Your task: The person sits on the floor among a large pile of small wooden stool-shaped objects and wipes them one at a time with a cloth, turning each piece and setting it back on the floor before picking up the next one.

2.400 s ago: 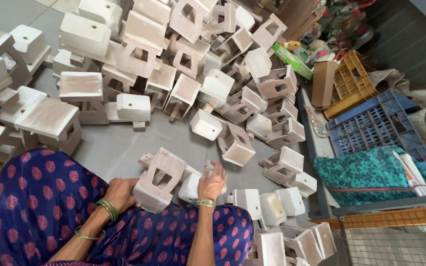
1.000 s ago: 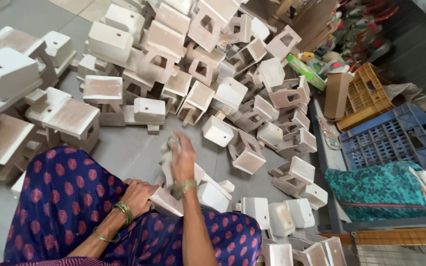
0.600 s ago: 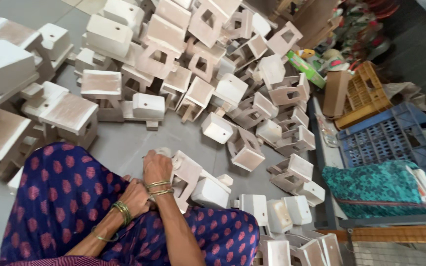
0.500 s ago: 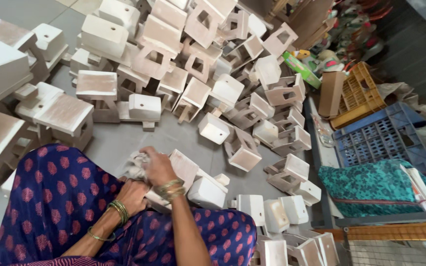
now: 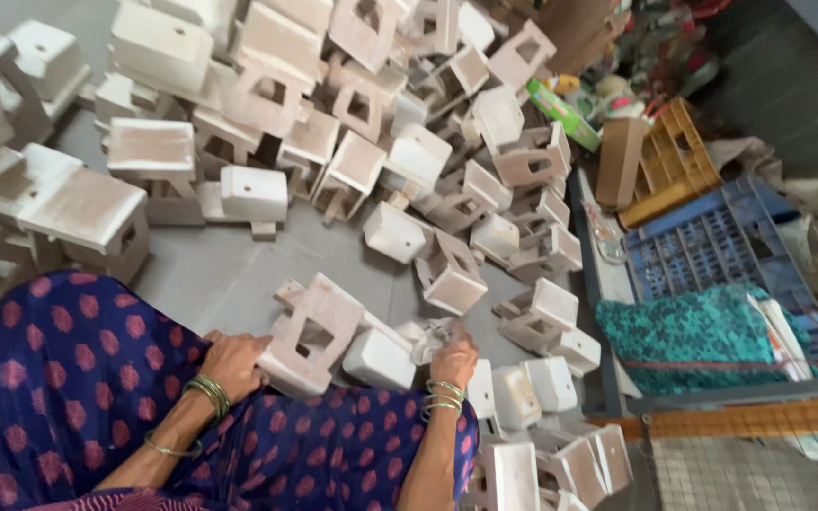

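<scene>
On her lap, both hands (image 5: 343,360) grip a wooden stool (image 5: 310,336).

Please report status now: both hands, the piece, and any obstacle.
Left hand grips white wooden piece on lap. Right hand holds small pale scrap, unclear what. More white pieces crowd the floor ahead.

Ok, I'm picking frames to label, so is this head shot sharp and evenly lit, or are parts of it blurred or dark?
Head view: soft, even daylight, no glare, only faint shadows on the grey floor; the wooden pieces at the top edge look smeared; the left hand and the wooden piece it holds are fairly sharp; the right hand is slightly soft; the top right corner is dark.
</scene>
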The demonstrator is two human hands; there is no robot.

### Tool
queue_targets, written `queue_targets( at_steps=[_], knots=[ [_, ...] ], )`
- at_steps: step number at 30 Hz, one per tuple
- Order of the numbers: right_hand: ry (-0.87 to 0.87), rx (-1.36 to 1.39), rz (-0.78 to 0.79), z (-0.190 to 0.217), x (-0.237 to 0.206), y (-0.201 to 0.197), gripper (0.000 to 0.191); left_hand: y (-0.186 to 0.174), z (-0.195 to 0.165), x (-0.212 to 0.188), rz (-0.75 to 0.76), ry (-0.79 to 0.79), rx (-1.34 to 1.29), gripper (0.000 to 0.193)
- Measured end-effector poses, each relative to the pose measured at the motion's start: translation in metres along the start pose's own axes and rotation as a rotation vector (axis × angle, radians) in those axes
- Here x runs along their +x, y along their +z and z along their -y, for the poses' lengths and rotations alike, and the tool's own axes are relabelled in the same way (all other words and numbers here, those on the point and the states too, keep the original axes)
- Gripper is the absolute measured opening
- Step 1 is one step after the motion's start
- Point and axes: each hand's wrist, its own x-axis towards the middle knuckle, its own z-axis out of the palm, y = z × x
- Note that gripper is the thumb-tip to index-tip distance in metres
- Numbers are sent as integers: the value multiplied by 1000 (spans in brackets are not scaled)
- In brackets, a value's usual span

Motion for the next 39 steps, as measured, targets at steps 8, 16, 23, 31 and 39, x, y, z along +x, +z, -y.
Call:
queue_targets(
  at_steps=[8, 16, 23, 31, 39],
  knots=[
    [-199, -500, -140, 56, -70, 69, 63, 0, 8, 1, 22, 36, 9, 37],
    [-211, 122, 146, 109, -47, 41, 36, 1, 10, 0, 39, -2, -104, 49],
    [-388, 249, -223, 81, -26, 17, 39, 1, 6, 1, 65, -38, 3, 51],
    [-451, 149, 248, 70, -41, 37, 47, -2, 6, -2, 9, -10, 22, 49],
    [-502, 257, 331, -6, -29, -4, 38, 2, 4, 0, 5, 25, 20, 50]
  ],
)
